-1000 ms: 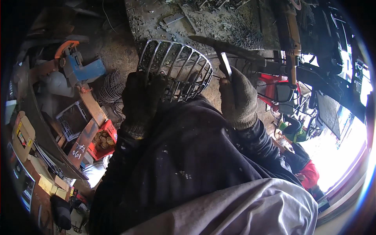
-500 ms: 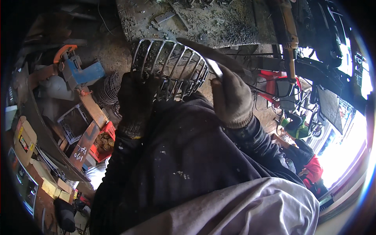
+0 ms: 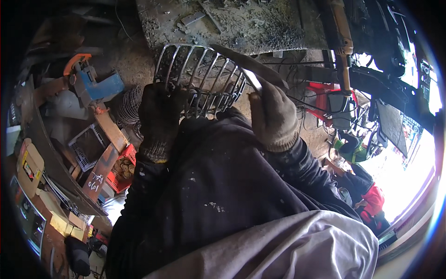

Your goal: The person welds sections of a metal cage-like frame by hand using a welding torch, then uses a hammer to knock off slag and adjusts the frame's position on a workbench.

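A curved metal rack of several parallel bars [image 3: 200, 69] is held up in front of me, just off the near edge of the workbench [image 3: 260, 43]. Its left lower part is gripped by my left hand [image 3: 161, 106], which wears a dark, dirty knit glove. Another worn knit glove covers my right hand [image 3: 276, 111], closed around the near end of a long, flat, file-like metal tool [image 3: 248, 65]. The tool slants up and left along the rack's right side. Whether it touches the bars I cannot tell. A bright strip shows beside my right thumb.
Grit and metal scraps cover the bench. On the left are a blue and orange clamp-like metal piece [image 3: 97, 86], coiled wire [image 3: 130, 109] and a red crate [image 3: 121, 169]. An angle-grinder-like tool [image 3: 343, 42] hangs at right, above a red stool [image 3: 320, 100]. A person in red and black [image 3: 371, 202] is farther right.
The rack and both hands have shifted very slightly to the left. Both grips look the same.
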Action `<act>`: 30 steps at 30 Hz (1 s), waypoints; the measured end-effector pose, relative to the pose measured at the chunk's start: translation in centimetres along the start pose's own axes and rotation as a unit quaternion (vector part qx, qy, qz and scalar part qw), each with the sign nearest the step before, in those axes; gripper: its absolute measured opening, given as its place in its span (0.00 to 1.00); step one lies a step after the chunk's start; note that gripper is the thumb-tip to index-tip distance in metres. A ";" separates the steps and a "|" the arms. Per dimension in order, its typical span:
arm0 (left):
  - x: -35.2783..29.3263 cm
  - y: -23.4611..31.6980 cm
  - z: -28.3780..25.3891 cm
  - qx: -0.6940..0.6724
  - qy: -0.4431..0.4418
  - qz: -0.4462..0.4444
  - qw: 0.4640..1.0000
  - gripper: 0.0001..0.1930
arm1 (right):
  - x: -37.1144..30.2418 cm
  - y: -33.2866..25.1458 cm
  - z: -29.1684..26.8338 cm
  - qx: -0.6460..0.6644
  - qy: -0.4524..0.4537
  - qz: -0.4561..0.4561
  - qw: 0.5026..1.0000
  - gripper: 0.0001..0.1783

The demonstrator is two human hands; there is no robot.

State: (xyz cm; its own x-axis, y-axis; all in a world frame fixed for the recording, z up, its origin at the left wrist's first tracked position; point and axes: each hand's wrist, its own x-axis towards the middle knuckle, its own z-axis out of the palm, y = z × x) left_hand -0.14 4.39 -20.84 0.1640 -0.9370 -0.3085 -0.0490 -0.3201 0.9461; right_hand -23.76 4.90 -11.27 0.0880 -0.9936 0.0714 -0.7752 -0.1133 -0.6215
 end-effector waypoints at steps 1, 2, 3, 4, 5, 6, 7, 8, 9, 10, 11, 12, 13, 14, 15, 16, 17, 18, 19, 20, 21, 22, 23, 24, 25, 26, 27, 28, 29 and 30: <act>0.0 0.0 0.1 0.015 0.001 0.022 1.000 0.13 | -0.1 0.4 0.3 -0.002 0.001 0.001 1.000 0.20; 0.1 0.0 0.0 0.024 0.004 0.034 0.999 0.13 | 0.1 1.0 0.9 0.000 0.002 -0.014 1.000 0.20; 0.2 0.1 0.1 0.031 0.005 0.047 0.998 0.14 | 0.3 1.1 1.2 0.001 0.004 -0.029 1.000 0.21; 0.1 0.2 0.2 -0.006 0.001 0.018 1.000 0.13 | 0.0 0.7 0.4 -0.021 -0.016 -0.007 1.000 0.21; 0.0 0.3 0.3 -0.024 -0.005 0.001 1.000 0.13 | -0.2 0.6 0.4 -0.021 -0.016 -0.004 1.000 0.21; -0.2 0.4 0.2 -0.041 -0.007 -0.016 0.999 0.13 | -0.3 0.5 0.4 -0.012 0.003 -0.010 1.000 0.21; -0.4 0.7 0.2 -0.106 -0.008 -0.026 0.994 0.11 | -0.5 0.5 0.4 -0.003 0.022 -0.015 1.000 0.21; -0.3 1.0 0.2 -0.139 -0.007 -0.028 0.990 0.11 | -0.2 0.6 0.5 -0.016 -0.026 0.007 1.000 0.21; -0.1 1.4 0.4 -0.173 -0.009 -0.032 0.984 0.10 | -0.1 0.8 0.6 -0.017 -0.024 0.006 1.000 0.21; 0.1 1.9 0.4 -0.366 0.017 -0.122 0.923 0.10 | 0.0 1.0 0.7 -0.018 -0.007 -0.012 1.000 0.21; 0.1 2.0 0.3 -0.537 0.044 -0.208 0.816 0.09 | -0.1 1.1 0.9 -0.016 0.008 -0.029 0.999 0.21; 0.0 1.9 0.2 -0.535 0.045 -0.209 0.817 0.09 | -0.1 0.8 0.6 -0.012 0.034 -0.041 0.999 0.20; -0.1 1.6 0.1 -0.441 0.017 -0.167 0.882 0.09 | -0.2 0.7 0.7 -0.010 0.033 -0.040 0.999 0.20; 0.0 0.9 -0.1 -0.393 0.000 -0.144 0.908 0.08 | -0.2 0.7 0.6 -0.014 0.006 -0.021 1.000 0.20; 0.1 0.3 -0.3 -0.345 -0.014 -0.120 0.931 0.08 | -0.2 0.6 0.4 -0.020 -0.021 -0.003 1.000 0.20; 0.4 -0.9 -0.9 -0.308 -0.060 -0.085 0.946 0.06 | 0.0 0.6 0.5 -0.031 -0.058 0.021 0.998 0.21; 0.5 -1.3 -1.2 -0.287 -0.079 -0.067 0.952 0.08 | 0.0 0.5 0.5 -0.029 -0.059 0.019 0.998 0.21; 0.6 -1.6 -1.4 -0.266 -0.100 -0.048 0.958 0.11 | 0.1 0.4 0.4 -0.017 -0.032 0.004 0.999 0.21; 0.6 -1.7 -1.4 -0.337 -0.098 -0.059 0.935 0.11 | 0.1 0.4 0.4 -0.004 -0.005 -0.011 1.000 0.21; 0.8 -1.7 -1.3 -0.373 -0.100 -0.063 0.920 0.11 | 0.1 0.9 0.6 -0.025 0.034 -0.049 0.998 0.21; 0.6 -1.7 -1.4 -0.406 -0.101 -0.072 0.906 0.12 | 0.1 0.8 0.5 -0.025 0.034 -0.047 0.998 0.21; 0.5 -1.7 -1.5 -0.372 -0.110 -0.073 0.919 0.11 | 0.1 0.6 0.5 -0.025 -0.006 -0.008 1.000 0.21; 0.4 -1.3 -1.3 -0.357 -0.113 -0.071 0.925 0.11 | 0.2 0.4 0.4 -0.026 -0.046 0.027 0.998 0.21; 0.4 -0.4 -1.1 -0.340 -0.116 -0.069 0.931 0.11 | 0.1 1.2 0.9 -0.026 -0.049 -0.001 0.998 0.21; 0.1 0.7 -0.2 -0.366 -0.068 -0.085 0.924 0.06 | 0.0 1.2 0.8 -0.026 -0.048 -0.002 0.999 0.21; -0.2 1.5 0.3 -0.388 -0.020 -0.104 0.915 0.02 | -0.1 0.9 0.6 -0.010 -0.021 -0.008 1.000 0.20; -0.1 1.5 0.2 -0.387 -0.019 -0.106 0.916 0.02 | -0.2 0.7 0.5 0.006 0.007 -0.014 1.000 0.20; 0.0 1.4 0.0 -0.455 0.002 -0.160 0.876 0.03 | -0.3 0.5 0.3 0.007 0.006 -0.012 1.000 0.20; 0.3 1.5 -0.2 -0.520 0.022 -0.209 0.828 0.05 | -0.3 0.3 0.0 0.032 0.008 0.020 0.999 0.19; 0.4 1.1 -0.3 -0.519 0.021 -0.208 0.829 0.05 | -0.3 0.2 -0.2 0.057 0.010 0.051 0.997 0.19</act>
State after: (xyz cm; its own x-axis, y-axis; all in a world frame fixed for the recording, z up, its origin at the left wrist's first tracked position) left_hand 0.18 3.70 -19.90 -0.0111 -0.7635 -0.6457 0.8906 -0.3011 0.3407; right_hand -24.03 5.15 -11.28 -0.0009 -0.9998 0.0177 -0.7038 -0.0119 -0.7102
